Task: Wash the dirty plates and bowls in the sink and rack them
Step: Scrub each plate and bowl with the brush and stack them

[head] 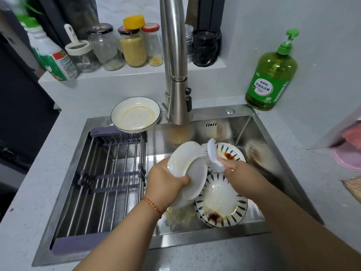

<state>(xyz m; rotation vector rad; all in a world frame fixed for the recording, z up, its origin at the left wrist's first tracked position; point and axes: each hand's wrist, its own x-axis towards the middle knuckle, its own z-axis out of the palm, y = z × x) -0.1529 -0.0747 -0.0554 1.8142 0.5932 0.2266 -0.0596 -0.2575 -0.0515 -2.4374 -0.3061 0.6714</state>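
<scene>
A white plate (187,173) is held on edge over the sink (259,137) by the left hand (166,181), its grip closed on the lower rim with the thumb laid across the underside, which is turned toward the camera. A red braided cord (152,205) is worn on that wrist. A white dish brush (212,153) is gripped by its handle in the right hand (233,166), the fingers curled round it, and its bristles are set against the upper edge of the held plate.

Directly below the hands, a blue-patterned plate (220,202) is seen lying in the basin, smeared with dark sauce near its front rim. A second patterned dish (232,153), also marked with brown sauce, is lying behind it, partly hidden by the brush. Yellowish residue is spread on the sink floor beneath the held plate.

The left half of the sink is spanned by a metal drying rack (109,184). A white dark-rimmed plate (135,114) with a yellow stain is propped on the back edge of the sink, just left of the steel faucet (175,75). A green bottle of dish soap (270,75) is stood on the tabletop (195,259) at the right rear corner. Jars (132,47) are lined along the ledge behind the faucet.
</scene>
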